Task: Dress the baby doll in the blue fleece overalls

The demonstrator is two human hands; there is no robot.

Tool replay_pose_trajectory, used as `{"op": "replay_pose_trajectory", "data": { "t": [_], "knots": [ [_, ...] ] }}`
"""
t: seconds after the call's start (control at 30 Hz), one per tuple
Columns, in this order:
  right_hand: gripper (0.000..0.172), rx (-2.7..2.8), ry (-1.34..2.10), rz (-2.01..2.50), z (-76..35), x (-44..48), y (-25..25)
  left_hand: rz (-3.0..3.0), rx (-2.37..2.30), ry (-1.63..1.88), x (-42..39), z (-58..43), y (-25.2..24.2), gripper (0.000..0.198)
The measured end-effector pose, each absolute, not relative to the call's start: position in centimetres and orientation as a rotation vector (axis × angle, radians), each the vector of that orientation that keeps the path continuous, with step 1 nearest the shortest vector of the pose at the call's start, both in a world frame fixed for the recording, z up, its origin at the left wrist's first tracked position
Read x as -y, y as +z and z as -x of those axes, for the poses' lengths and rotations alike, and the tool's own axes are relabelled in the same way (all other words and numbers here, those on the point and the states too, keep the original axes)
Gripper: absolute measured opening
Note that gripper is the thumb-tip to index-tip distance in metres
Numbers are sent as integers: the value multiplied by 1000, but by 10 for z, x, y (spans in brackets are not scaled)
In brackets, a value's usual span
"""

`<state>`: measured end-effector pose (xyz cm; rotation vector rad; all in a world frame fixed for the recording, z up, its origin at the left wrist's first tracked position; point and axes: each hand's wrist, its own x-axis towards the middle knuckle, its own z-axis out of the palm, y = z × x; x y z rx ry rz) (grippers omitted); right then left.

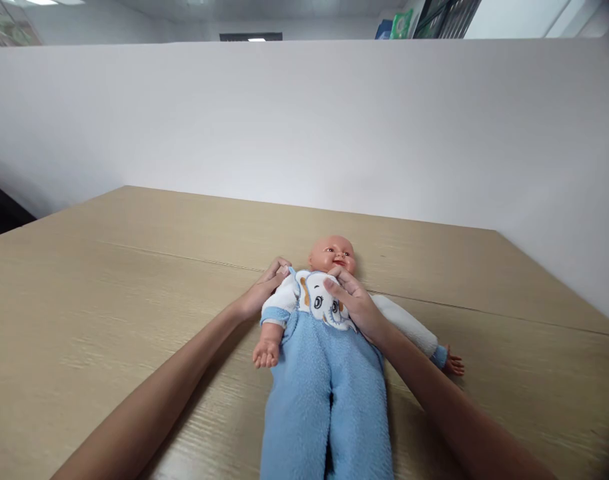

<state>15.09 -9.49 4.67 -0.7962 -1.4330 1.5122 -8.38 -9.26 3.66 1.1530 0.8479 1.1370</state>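
Observation:
A baby doll (333,253) with a bald head lies on its back, its head toward the far side. It wears a blue and white fleece outfit (304,393) with an animal face on the chest. At the shoulder on the left side of the view, my left hand (271,283) is closed on the white and blue cloth, a small blue edge showing at its fingertips. My right hand (354,300) rests across the chest, thumb and fingers closed on the outfit's neckline just under the doll's chin. Both doll arms are in long sleeves, spread outward. The lower legs run out of view.
The doll lies on a wood-grain table (134,293) with a seam across it. A white partition (284,127) rises behind the table and along its right side. A dark object (4,207) stands beyond the left edge. A green package (401,25) shows above the partition.

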Motion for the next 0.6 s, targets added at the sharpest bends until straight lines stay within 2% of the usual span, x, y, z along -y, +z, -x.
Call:
{"op": "replay_pose_trajectory", "data": {
  "t": [0.17, 0.6],
  "knots": [
    [33, 1334, 1585, 780, -150, 94, 45, -1140, -830, 1066, 76, 76, 31, 63],
    [35, 1282, 1579, 775, -148, 94, 48, -1281, -906, 1002, 43, 64, 31, 32]
  ]
}}
